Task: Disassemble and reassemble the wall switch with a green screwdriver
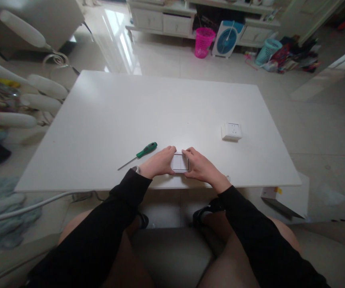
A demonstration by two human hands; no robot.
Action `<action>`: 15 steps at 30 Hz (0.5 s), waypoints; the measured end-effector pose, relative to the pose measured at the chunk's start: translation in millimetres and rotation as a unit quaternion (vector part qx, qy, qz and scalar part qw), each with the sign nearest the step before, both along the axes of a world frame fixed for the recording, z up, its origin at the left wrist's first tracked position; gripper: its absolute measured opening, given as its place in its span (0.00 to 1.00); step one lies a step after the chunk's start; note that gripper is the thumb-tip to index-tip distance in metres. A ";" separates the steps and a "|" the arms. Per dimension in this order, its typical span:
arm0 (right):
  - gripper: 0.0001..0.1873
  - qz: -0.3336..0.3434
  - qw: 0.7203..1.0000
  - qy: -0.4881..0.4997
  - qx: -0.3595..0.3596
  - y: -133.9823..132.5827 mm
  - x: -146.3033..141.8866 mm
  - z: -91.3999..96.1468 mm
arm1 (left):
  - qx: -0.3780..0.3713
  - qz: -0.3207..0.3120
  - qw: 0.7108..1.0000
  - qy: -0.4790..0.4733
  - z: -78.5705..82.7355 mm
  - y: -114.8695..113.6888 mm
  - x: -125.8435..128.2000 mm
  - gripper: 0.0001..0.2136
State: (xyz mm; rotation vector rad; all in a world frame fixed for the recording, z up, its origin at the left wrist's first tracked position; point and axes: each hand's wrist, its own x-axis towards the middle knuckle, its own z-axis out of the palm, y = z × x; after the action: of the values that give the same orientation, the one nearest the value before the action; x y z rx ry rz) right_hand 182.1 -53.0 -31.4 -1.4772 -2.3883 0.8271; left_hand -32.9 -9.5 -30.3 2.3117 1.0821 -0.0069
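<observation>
A white wall switch (180, 162) with a wide two-part face is held near the table's front edge. My left hand (162, 161) grips its left side, fingers at the far edge and thumb at the near one. On the opposite side my right hand (200, 165) is closed around the right edge in the same way. Just left of my left hand lies a screwdriver (146, 150) with a green handle, its metal shaft pointing to the front left. Farther off to the right stands a white wall socket (232, 131) on its box.
All of these are on a white table (136, 104). White padded chair parts (43, 102) stand close to its left edge. Across the floor are a pink basket (204, 42), a blue and white fan (226, 39) and a white cabinet (176, 25). A pale cable (40, 205) runs below the table at front left.
</observation>
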 end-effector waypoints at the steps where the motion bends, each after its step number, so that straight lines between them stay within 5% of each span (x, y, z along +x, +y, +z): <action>1: 0.42 0.002 1.000 -0.002 0.000 0.0 0.1 0.1 | -0.001 0.000 1.000 -0.001 0.0 -0.2 0.1 0.25; 15: 0.42 0.006 1.000 -0.004 0.015 4.6 4.3 -13.5 | 0.047 -0.017 0.998 0.028 -5.7 1.1 1.3 0.27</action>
State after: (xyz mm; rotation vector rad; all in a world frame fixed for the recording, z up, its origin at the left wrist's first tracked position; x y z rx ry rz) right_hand 186.4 -48.3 -44.9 -1.4585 -2.4079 0.7850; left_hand -31.6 -8.4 -36.0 2.4267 1.0914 -0.0339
